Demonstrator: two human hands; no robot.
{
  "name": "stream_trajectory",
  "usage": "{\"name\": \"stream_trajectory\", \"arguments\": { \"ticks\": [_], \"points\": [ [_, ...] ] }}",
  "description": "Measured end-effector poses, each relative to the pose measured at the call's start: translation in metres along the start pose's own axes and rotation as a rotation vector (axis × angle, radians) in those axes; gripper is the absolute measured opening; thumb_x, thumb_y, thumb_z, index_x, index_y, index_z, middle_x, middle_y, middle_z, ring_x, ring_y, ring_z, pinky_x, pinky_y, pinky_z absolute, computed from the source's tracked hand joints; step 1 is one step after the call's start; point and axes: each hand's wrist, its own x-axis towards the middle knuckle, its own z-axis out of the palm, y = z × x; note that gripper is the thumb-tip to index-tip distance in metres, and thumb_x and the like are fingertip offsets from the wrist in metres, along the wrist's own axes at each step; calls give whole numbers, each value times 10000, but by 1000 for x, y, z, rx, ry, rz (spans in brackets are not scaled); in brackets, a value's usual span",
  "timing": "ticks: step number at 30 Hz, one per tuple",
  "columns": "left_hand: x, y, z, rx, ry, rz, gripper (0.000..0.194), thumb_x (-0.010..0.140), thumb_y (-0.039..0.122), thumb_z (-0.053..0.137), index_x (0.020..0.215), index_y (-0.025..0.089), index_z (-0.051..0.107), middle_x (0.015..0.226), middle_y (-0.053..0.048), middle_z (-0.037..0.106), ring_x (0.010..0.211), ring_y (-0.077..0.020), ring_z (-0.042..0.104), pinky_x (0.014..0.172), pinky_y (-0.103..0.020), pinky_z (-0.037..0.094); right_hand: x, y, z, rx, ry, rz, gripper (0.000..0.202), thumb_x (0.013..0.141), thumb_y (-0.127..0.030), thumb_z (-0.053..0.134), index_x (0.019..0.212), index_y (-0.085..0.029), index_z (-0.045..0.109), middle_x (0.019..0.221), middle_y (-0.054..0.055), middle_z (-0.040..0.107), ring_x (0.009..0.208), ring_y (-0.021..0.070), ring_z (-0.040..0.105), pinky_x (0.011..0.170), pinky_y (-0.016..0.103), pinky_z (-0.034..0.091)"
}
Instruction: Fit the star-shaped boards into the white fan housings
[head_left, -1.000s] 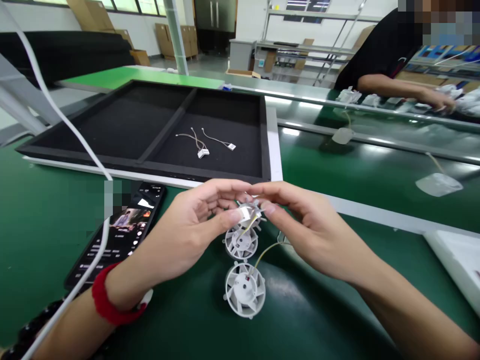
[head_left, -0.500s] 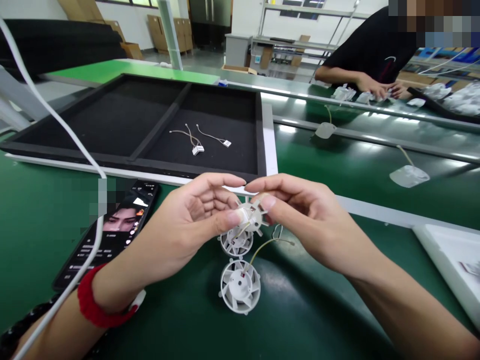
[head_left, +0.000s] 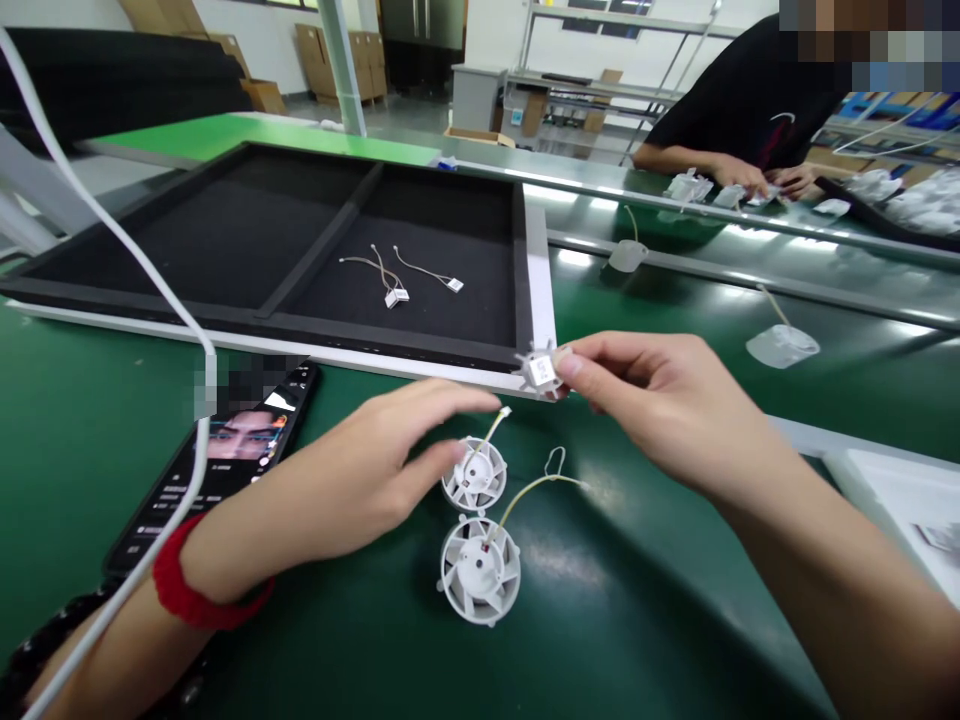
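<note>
My right hand [head_left: 645,400] pinches a small white vaned fan part [head_left: 538,370] by its edge, raised near the black tray's front corner. A square white piece with dark print faces me on that part. My left hand [head_left: 397,460] has thumb and forefinger apart, with nothing between them. Its thumb tip overlaps the edge of the farther round white fan [head_left: 474,475]; whether it touches is hard to tell. That fan's thin yellowish wire, tipped with a white connector [head_left: 505,411], rises near my left forefinger. A nearer white fan [head_left: 480,572] lies flat, its wire stretched rightward.
Several small wired pieces [head_left: 396,297] lie in the black tray [head_left: 450,330]. A phone [head_left: 217,460] and white cable [head_left: 150,275] are at left. Translucent wired parts [head_left: 782,346] sit on the line at right. A co-worker's hands [head_left: 765,185] handle white parts beyond.
My hands have separated. The right one has carried the vaned part up and rightward, and the left has let go of it and opened. Translucent parts on the line shifted left.
</note>
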Motion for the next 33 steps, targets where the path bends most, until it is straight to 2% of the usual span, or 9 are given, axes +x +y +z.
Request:
{"name": "stream_trajectory", "arguments": {
  "ticks": [3,5,9,14,19,22,25,29,33],
  "points": [
    [-3,-3,-3,127,-287,130,385,1090,184,561,1444,305,651,1581,3,605,1492,-208,544,1265,-331,435,1,0,-3,13,63,-32,307,931,-471,776,746,-227,785,635,-2,622,585,143,498,552,283,391],
    [-2,-4,-3,183,-372,177,369,1082,157,595,1421,282,671,1594,-18,592,1501,-231,535,1266,-361,434,0,-1,-2,71,17,-55,321,911,-515,819,766,-231,782,644,-8,617,591,137,493,545,267,402],
    [5,-5,6,344,-251,213,312,991,263,809,1291,233,729,1372,-74,718,1203,-291,709,1011,-398,591,-4,-3,5,264,-227,-38,343,923,-559,825,827,-232,797,836,29,743,696,153,602,613,257,507],
    [7,-1,19,459,-64,102,323,949,348,859,1205,202,727,1105,-51,755,939,-289,704,754,-377,550,-7,-4,20,517,-439,41,394,917,-587,830,862,-199,790,1146,62,775,661,93,583,631,246,557],
    [3,0,24,484,13,9,211,945,318,829,1105,234,721,969,-6,713,847,-250,700,663,-329,483,-8,-5,27,601,-520,70,408,938,-587,813,872,-190,744,949,51,782,701,112,644,563,214,481],
    [2,-2,24,498,34,-39,178,949,315,800,1088,245,715,1007,-4,680,754,-210,689,583,-303,427,-10,-6,27,627,-585,82,415,980,-603,761,927,-194,717,836,28,752,776,134,689,632,215,522],
    [4,-1,22,514,18,-96,210,955,379,811,1078,245,707,1028,0,681,700,-194,688,553,-297,409,-8,-4,25,597,-539,114,400,959,-568,800,889,-189,696,844,13,723,795,134,688,730,243,583],
    [5,1,17,549,-29,-173,370,900,386,893,1156,210,693,1113,-39,735,848,-273,756,622,-326,473,0,5,22,440,-403,223,387,909,-527,851,844,-191,670,792,3,703,750,140,689,743,269,595],
    [7,1,16,585,-59,-236,357,903,398,889,1130,204,693,1175,-66,754,929,-331,772,632,-344,477,4,13,26,395,-409,316,398,901,-531,846,822,-190,656,781,6,704,721,136,695,720,270,586]
  ]
}}
